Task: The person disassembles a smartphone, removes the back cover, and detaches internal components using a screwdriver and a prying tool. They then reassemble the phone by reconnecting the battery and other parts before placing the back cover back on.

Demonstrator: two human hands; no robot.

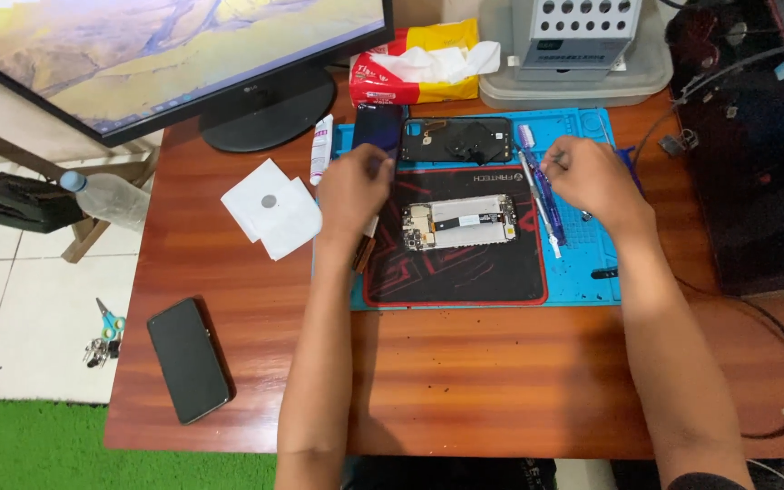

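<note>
Forearms: both bare, reaching forward from the near edge of the wooden table onto the blue work mat.

Left hand: knuckles up, fingers curled, at the mat's left edge; whether it grips anything cannot be told.

Right hand: at the mat's right part, fingers pinched on a thin metal tool, just beside a row of hand tools.

Opened phone: circuitry exposed, lying flat on the dark pad at the mat's centre, between the two hands, touching neither.

Phone back frame: at the mat's far edge.

Black phone: well left of the mat, near the table's front.
</note>
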